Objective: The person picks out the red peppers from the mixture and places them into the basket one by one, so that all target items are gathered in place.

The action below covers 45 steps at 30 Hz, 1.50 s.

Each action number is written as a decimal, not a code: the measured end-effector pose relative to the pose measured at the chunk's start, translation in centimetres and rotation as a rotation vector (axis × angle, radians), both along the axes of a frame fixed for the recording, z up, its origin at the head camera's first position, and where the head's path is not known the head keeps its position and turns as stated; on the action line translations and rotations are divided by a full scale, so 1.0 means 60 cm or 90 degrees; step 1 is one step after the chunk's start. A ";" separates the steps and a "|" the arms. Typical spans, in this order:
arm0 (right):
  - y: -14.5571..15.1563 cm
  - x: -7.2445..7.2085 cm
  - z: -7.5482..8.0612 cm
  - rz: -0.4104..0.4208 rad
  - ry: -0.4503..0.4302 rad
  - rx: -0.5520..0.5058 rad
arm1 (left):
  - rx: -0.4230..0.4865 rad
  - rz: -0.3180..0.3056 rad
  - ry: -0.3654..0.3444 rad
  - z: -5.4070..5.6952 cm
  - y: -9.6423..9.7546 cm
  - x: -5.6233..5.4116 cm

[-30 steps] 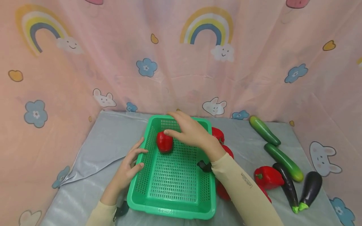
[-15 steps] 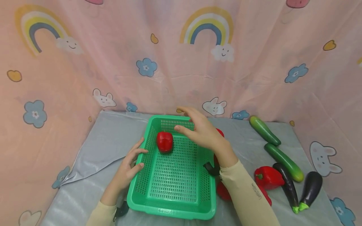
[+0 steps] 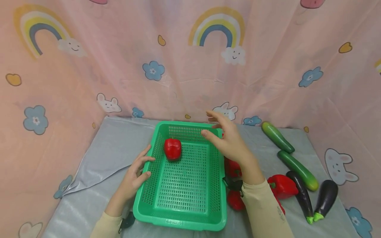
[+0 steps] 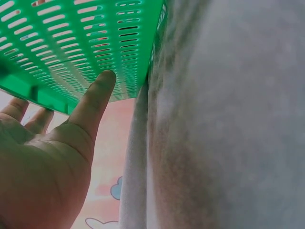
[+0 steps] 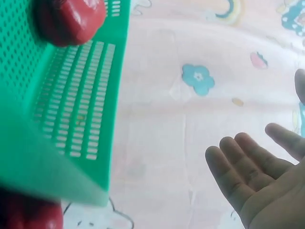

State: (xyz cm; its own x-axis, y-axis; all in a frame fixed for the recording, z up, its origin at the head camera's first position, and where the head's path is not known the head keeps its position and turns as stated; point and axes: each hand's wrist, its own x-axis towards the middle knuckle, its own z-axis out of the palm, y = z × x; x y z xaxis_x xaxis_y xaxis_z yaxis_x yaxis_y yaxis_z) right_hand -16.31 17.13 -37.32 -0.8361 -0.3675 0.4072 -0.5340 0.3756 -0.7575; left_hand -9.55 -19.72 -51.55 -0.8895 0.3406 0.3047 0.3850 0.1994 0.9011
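One red bell pepper (image 3: 172, 149) sits inside the green plastic basket (image 3: 180, 223), toward its far left corner. My left hand (image 3: 134, 175) rests on the basket's left rim with relaxed fingers. In the left wrist view, the thumb of that hand (image 4: 52, 162) lies against the basket's slotted side wall (image 4: 114, 43). Over the basket's far right corner hovers my right hand (image 3: 229, 138), holding nothing. The right wrist view shows this hand (image 5: 267, 186) with fingers extended and apart from the basket (image 5: 102, 129). Its wrist and sleeve partly cover red peppers beside the basket.
Outside the basket's right wall lie several red peppers (image 3: 236, 200). Another red pepper (image 3: 282, 186) is farther right, near two cucumbers (image 3: 297, 169) and two eggplants (image 3: 326, 199). A pink patterned curtain (image 3: 178, 89) hangs right behind the grey cloth-covered table (image 3: 119, 138).
My right hand has come away from the red pepper in the basket and moved right, over the far right corner. My left hand and the basket have stayed put.
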 end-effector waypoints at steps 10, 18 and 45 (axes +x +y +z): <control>0.059 -0.012 -0.012 -0.045 0.015 -0.010 | -0.011 0.001 -0.001 0.003 -0.001 0.001; 0.107 -0.037 -0.015 -0.071 -0.057 0.063 | -0.002 0.001 0.003 0.002 0.000 0.002; 0.170 -0.098 -0.098 0.013 -0.272 0.219 | 0.001 -0.003 0.007 0.003 0.001 0.002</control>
